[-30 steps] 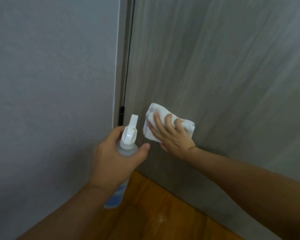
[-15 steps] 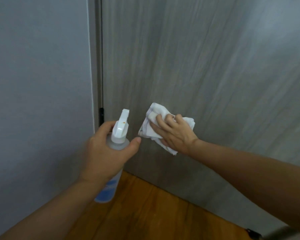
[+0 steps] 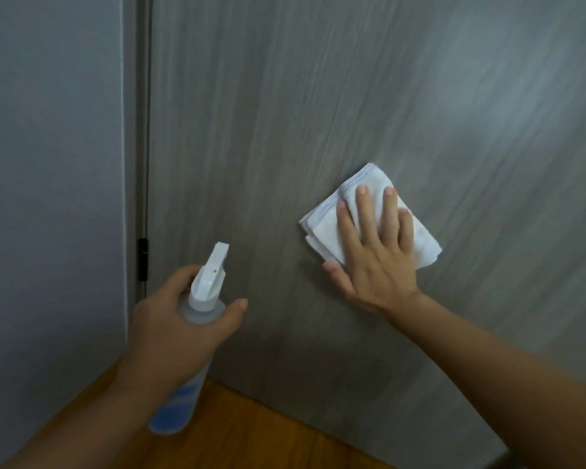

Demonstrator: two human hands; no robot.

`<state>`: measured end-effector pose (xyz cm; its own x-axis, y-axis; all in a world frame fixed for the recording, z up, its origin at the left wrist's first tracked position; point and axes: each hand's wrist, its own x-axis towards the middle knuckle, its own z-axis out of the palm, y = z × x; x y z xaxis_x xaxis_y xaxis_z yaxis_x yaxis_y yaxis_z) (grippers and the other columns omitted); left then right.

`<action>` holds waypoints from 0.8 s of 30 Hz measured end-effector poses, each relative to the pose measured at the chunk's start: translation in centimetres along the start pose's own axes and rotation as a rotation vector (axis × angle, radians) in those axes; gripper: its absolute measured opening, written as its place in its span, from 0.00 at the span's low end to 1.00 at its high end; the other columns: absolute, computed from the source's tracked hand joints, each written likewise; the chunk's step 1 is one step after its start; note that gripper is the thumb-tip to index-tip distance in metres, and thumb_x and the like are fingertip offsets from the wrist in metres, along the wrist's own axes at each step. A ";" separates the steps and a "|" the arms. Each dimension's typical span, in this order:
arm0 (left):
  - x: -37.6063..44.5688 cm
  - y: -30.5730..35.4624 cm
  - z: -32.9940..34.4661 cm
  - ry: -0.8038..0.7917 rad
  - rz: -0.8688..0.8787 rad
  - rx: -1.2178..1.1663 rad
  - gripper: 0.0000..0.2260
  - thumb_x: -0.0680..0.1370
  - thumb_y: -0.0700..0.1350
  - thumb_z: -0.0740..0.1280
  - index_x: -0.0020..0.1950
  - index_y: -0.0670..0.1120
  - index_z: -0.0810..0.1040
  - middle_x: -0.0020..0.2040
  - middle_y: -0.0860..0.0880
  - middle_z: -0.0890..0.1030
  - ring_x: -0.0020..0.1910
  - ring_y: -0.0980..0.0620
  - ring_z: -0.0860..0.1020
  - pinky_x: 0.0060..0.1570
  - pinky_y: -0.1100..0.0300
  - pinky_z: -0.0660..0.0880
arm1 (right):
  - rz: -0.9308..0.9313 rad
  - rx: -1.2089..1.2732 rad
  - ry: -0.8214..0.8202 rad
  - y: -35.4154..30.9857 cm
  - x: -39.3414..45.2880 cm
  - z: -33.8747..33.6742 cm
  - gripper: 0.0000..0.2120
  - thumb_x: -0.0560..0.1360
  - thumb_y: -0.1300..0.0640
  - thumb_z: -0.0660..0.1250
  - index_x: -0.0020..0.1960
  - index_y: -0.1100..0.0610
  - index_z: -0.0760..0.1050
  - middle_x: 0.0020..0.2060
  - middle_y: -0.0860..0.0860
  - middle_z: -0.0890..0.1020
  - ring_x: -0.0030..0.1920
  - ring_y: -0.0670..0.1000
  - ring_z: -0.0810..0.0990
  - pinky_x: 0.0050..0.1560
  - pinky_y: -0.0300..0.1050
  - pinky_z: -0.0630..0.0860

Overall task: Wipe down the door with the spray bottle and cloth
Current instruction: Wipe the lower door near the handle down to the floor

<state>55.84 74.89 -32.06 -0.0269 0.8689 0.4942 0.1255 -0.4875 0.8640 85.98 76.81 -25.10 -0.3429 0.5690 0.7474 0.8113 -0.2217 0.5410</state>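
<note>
The grey wood-grain door (image 3: 318, 113) fills most of the view. My right hand (image 3: 374, 255) lies flat with straight fingers on a folded white cloth (image 3: 322, 228), pressing it against the door's lower part. My left hand (image 3: 170, 326) grips a clear spray bottle (image 3: 203, 292) with a white nozzle and a blue label, held upright in front of the door, to the left of the cloth. The nozzle points up toward the door.
A pale grey wall (image 3: 48, 164) stands at the left, with the door frame (image 3: 132, 130) and a black hinge (image 3: 142, 258) beside it. An orange-brown wooden floor (image 3: 251, 434) runs along the door's bottom edge.
My right hand has flattened on the cloth and slid it right and slightly up across the door. The left hand still holds the bottle in about the same spot.
</note>
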 end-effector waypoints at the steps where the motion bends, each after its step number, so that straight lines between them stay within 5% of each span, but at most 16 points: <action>1: 0.0 0.1 0.0 -0.001 0.007 0.000 0.20 0.65 0.55 0.78 0.55 0.57 0.78 0.46 0.61 0.81 0.45 0.60 0.81 0.40 0.63 0.76 | 0.064 0.048 0.006 -0.7 0.2 0.2 0.34 0.84 0.35 0.47 0.83 0.53 0.61 0.84 0.58 0.55 0.82 0.69 0.50 0.77 0.69 0.54; 4: 0.2 0.2 -0.3 -0.024 0.017 0.003 0.22 0.64 0.62 0.79 0.54 0.58 0.79 0.46 0.59 0.82 0.45 0.59 0.81 0.40 0.62 0.78 | 0.171 0.095 0.056 -1.0 1.1 0.5 0.27 0.85 0.42 0.53 0.83 0.45 0.61 0.84 0.54 0.55 0.82 0.68 0.50 0.75 0.70 0.55; 8: 0.5 -0.2 -1.1 -0.014 0.037 0.018 0.22 0.64 0.62 0.78 0.55 0.60 0.79 0.47 0.60 0.82 0.46 0.62 0.81 0.41 0.69 0.77 | 0.071 0.076 0.129 0.5 1.3 1.0 0.29 0.83 0.39 0.59 0.82 0.44 0.62 0.83 0.54 0.59 0.81 0.69 0.56 0.70 0.68 0.65; 12: 0.8 -0.9 -1.1 -0.019 0.034 0.023 0.23 0.65 0.57 0.81 0.56 0.56 0.79 0.48 0.62 0.82 0.47 0.65 0.80 0.42 0.76 0.74 | 0.037 0.027 0.128 -0.7 0.3 2.6 0.30 0.83 0.40 0.56 0.84 0.45 0.59 0.83 0.55 0.59 0.81 0.70 0.57 0.74 0.74 0.60; 16: 0.8 -1.8 -0.6 -0.027 0.005 0.035 0.27 0.66 0.62 0.79 0.58 0.50 0.80 0.46 0.57 0.82 0.48 0.63 0.81 0.42 0.75 0.75 | 0.009 0.114 0.048 -5.0 -2.3 4.1 0.29 0.84 0.41 0.56 0.84 0.45 0.59 0.83 0.54 0.59 0.82 0.68 0.55 0.75 0.73 0.58; 24: 0.6 -1.5 -1.5 -0.057 0.025 0.089 0.24 0.65 0.62 0.75 0.58 0.54 0.79 0.48 0.61 0.82 0.48 0.62 0.81 0.42 0.75 0.74 | -0.255 0.099 -0.018 -14.3 -8.9 9.7 0.30 0.83 0.41 0.58 0.83 0.48 0.60 0.83 0.56 0.59 0.81 0.66 0.56 0.76 0.71 0.52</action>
<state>54.15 76.03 -32.94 0.0338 0.8614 0.5068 0.2131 -0.5016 0.8384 82.04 82.62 -43.18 -0.5345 0.6105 0.5844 0.7426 0.0089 0.6697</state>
